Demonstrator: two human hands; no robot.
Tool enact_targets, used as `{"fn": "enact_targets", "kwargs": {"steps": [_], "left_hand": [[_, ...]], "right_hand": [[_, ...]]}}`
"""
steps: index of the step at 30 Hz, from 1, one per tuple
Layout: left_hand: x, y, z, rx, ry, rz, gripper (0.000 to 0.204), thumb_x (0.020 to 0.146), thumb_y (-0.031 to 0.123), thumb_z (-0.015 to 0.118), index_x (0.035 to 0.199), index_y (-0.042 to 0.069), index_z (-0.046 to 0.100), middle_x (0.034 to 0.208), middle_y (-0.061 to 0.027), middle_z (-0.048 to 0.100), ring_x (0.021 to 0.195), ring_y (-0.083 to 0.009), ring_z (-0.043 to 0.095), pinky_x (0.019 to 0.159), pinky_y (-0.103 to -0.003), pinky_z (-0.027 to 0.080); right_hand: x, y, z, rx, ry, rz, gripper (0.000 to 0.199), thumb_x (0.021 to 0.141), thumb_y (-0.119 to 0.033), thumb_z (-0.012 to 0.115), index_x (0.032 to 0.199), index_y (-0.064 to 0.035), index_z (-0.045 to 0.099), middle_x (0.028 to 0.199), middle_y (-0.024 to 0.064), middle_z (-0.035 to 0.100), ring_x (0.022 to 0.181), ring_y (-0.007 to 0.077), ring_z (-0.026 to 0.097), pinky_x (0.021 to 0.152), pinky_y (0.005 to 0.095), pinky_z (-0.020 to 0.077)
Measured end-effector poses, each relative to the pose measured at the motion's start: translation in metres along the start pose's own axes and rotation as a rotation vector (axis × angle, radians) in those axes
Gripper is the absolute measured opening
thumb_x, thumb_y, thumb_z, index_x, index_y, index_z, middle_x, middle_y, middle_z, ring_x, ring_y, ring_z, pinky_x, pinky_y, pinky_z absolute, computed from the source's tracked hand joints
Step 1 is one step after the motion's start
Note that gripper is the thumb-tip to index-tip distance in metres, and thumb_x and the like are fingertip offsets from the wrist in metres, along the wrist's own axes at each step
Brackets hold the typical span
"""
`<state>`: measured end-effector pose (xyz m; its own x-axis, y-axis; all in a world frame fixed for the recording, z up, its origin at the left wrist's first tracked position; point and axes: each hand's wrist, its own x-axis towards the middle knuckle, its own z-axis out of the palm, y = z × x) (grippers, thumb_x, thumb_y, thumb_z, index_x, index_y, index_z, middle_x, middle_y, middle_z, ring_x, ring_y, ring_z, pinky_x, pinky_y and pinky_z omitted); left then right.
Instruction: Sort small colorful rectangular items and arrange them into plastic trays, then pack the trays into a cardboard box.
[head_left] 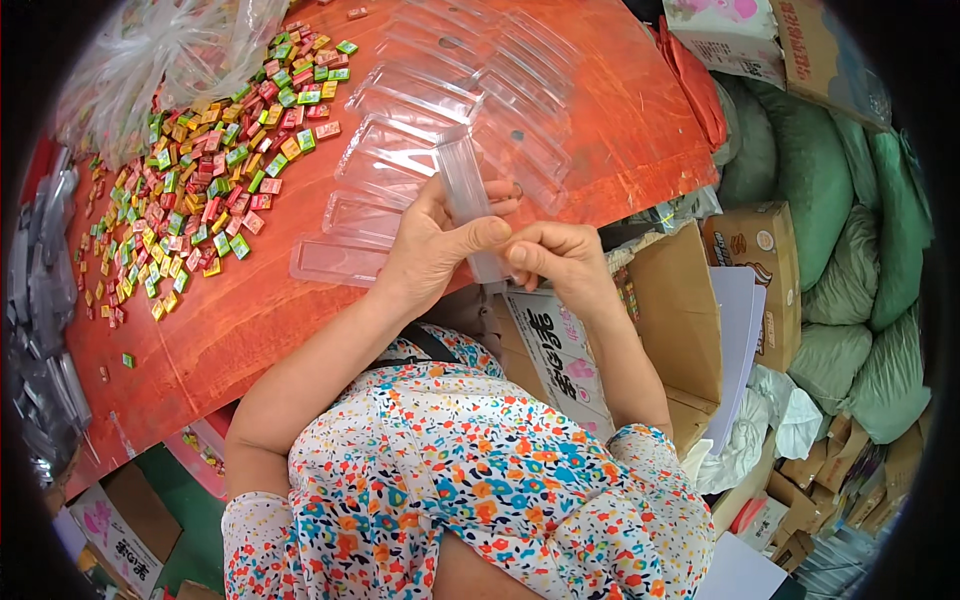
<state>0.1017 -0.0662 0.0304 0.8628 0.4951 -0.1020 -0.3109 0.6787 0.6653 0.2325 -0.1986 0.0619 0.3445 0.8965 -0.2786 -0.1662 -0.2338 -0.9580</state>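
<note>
Both hands pinch 1 clear tray: left hand (432, 245), right hand (555, 255), tray (468, 200) looks empty. Candies (200, 180) piled at table (620, 130) left edge, tray stack (440, 120) mid-table unfilled; looks early, most left

The clear plastic case (468, 205) is partly hidden behind the left hand's (432, 248) thumb, and the clear bag (160, 50) beside the candy pile (200, 170) looks blurry.

A red wooden table (620, 130) fills the upper middle, its surface brightly and evenly lit. From one to four o'clock, green sacks (850, 260) are heaped (stuffed full, by the look). Cardboard boxes (690, 330) crowd around three to five o'clock, and green floor (190, 520) shows at seven o'clock.
</note>
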Motion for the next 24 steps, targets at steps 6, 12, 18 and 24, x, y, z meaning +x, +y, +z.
{"fn": "enact_targets", "kwargs": {"steps": [6,12,18,24], "left_hand": [[-0.006,0.013,-0.022,0.078,0.178,0.077,0.068,0.080,0.010,0.080,0.136,0.002,0.042,0.121,-0.0140,0.060,0.111,-0.0247,0.062,0.095,-0.037,0.051],[-0.008,0.023,-0.017,0.030,0.164,0.098,0.070,0.081,0.010,0.079,0.138,0.004,0.038,0.119,-0.0120,0.060,0.109,-0.0240,0.064,0.092,-0.036,0.053],[-0.004,0.019,-0.017,-0.003,0.113,0.070,0.058,0.087,0.012,0.073,0.135,0.006,0.040,0.118,-0.0094,0.059,0.111,-0.0232,0.061,0.094,-0.037,0.050],[-0.002,0.005,-0.010,-0.036,-0.020,-0.032,0.047,0.092,0.015,0.068,0.129,0.005,0.043,0.123,-0.0087,0.056,0.121,-0.0223,0.054,0.100,-0.040,0.046]], "right_hand": [[-0.018,0.011,-0.024,-1.299,0.378,-0.773,0.006,0.078,-0.004,0.069,0.077,-0.0058,0.063,0.068,0.0022,0.061,0.058,0.0154,0.059,0.052,0.0283,0.0463],[-0.012,0.025,-0.014,-1.629,0.343,-0.718,0.022,0.074,-0.009,0.070,0.067,-0.0107,0.050,0.064,0.0037,0.049,0.059,0.0197,0.057,0.050,0.0336,0.0460],[0.001,0.017,-0.014,-1.597,0.400,-0.707,0.021,0.074,-0.016,0.076,0.071,-0.0100,0.057,0.066,0.0039,0.056,0.060,0.0205,0.059,0.051,0.0338,0.0464],[-0.005,0.005,0.008,-0.776,0.278,-0.396,0.027,0.080,-0.019,0.080,0.097,-0.0027,0.069,0.078,0.0025,0.067,0.063,0.0080,0.061,0.058,0.0229,0.0478]]}}
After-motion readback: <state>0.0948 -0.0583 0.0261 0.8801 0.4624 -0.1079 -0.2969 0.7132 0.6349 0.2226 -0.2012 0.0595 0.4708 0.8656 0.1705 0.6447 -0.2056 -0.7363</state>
